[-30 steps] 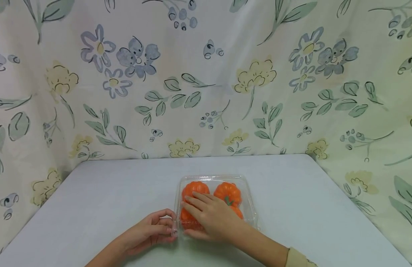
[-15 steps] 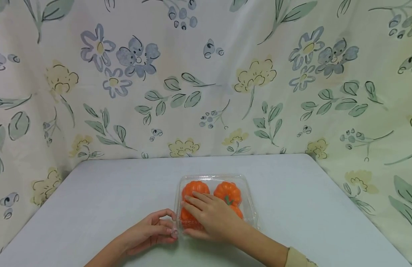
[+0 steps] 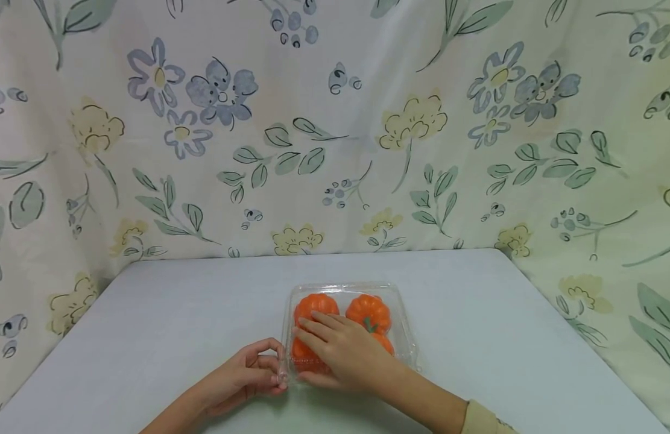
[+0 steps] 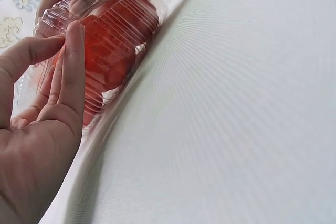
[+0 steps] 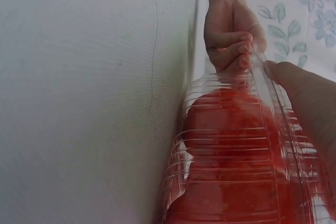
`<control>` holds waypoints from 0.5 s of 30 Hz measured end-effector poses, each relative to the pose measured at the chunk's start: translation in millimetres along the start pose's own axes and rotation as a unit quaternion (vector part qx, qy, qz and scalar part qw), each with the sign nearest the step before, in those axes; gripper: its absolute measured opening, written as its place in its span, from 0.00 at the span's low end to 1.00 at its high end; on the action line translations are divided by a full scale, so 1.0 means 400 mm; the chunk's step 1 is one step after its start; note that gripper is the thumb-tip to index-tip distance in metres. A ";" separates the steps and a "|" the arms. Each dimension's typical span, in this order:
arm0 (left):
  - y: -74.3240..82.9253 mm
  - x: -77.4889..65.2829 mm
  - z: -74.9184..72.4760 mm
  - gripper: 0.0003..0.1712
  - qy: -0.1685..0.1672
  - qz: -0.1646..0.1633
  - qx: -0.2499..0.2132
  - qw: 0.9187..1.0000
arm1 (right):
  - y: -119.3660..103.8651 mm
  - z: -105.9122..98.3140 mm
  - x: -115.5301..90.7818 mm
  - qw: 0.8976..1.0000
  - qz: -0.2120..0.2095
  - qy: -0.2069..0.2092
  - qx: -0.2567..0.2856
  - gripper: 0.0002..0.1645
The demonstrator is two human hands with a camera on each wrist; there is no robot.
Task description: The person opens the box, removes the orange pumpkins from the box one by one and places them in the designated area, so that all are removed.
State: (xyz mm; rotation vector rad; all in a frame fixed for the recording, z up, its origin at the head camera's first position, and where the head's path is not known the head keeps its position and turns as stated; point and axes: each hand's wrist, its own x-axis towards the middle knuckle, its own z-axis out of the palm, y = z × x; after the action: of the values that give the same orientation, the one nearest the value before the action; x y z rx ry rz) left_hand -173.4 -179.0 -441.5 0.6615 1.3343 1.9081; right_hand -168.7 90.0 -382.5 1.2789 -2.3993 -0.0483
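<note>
A clear plastic clamshell box with its lid down sits on the table, holding several small orange pumpkins with green stems. My left hand is at the box's near left corner; in the left wrist view its thumb and fingertips pinch the rim there. Across the lid lies my right hand, fingers extended over the left pumpkins and hiding part of them. The right wrist view has its thumb along the rim, close to the left fingertips, above the ribbed box wall.
A white-covered table surrounds the box on all sides. Behind it hangs a floral curtain, which also runs down both sides.
The hands and the box keep their places. Only the head view has shifted very slightly.
</note>
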 end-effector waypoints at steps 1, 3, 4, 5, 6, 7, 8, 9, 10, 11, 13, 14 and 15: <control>-0.001 0.000 0.000 0.16 0.001 0.003 0.001 1.000 | 0.000 0.000 0.000 1.000 -0.001 0.001 0.000 0.38; -0.002 0.000 0.000 0.16 0.004 0.007 0.004 1.000 | 0.000 0.001 0.000 1.000 -0.002 0.005 -0.001 0.39; -0.002 -0.001 -0.001 0.16 0.005 0.009 0.005 1.000 | 0.000 0.001 0.000 1.000 -0.003 0.008 -0.002 0.39; -0.002 -0.001 -0.001 0.16 0.006 0.011 0.006 1.000 | 0.000 0.002 0.000 1.000 -0.004 0.011 -0.002 0.39; -0.003 -0.001 -0.001 0.17 0.006 0.014 0.008 1.000 | 0.000 0.002 0.000 1.000 -0.005 0.014 -0.002 0.39; -0.002 -0.002 -0.001 0.17 0.006 0.016 0.010 1.000 | 0.000 0.002 0.000 1.000 -0.007 0.017 -0.002 0.39; -0.002 -0.002 0.000 0.17 0.007 0.018 0.012 1.000 | 0.000 0.002 0.000 1.000 -0.008 0.019 -0.001 0.39; -0.001 -0.002 0.001 0.17 0.008 0.020 0.014 1.000 | -0.001 0.002 0.000 1.000 -0.009 0.021 0.000 0.39; 0.000 -0.002 0.001 0.17 0.009 0.020 0.016 1.000 | 0.000 0.002 0.000 1.000 -0.009 0.021 0.001 0.39; 0.001 -0.003 0.003 0.17 0.011 0.022 0.019 1.000 | 0.000 0.001 0.000 1.000 -0.009 0.020 0.003 0.39; 0.003 -0.002 0.005 0.17 0.016 0.021 0.025 0.999 | 0.000 0.001 0.000 1.000 -0.007 0.019 0.007 0.39; 0.004 -0.002 0.006 0.17 0.019 0.020 0.028 0.999 | 0.000 0.001 0.000 1.000 -0.006 0.018 0.008 0.39; 0.005 -0.002 0.007 0.17 0.023 0.019 0.032 0.999 | 0.000 0.001 0.000 1.000 -0.005 0.017 0.010 0.39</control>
State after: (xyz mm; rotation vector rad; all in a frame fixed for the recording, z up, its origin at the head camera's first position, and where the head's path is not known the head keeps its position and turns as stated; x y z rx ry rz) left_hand -171.5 -178.3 -438.6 0.6837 1.4253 1.9286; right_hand -168.9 90.1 -382.9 1.2900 -2.3710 -0.0057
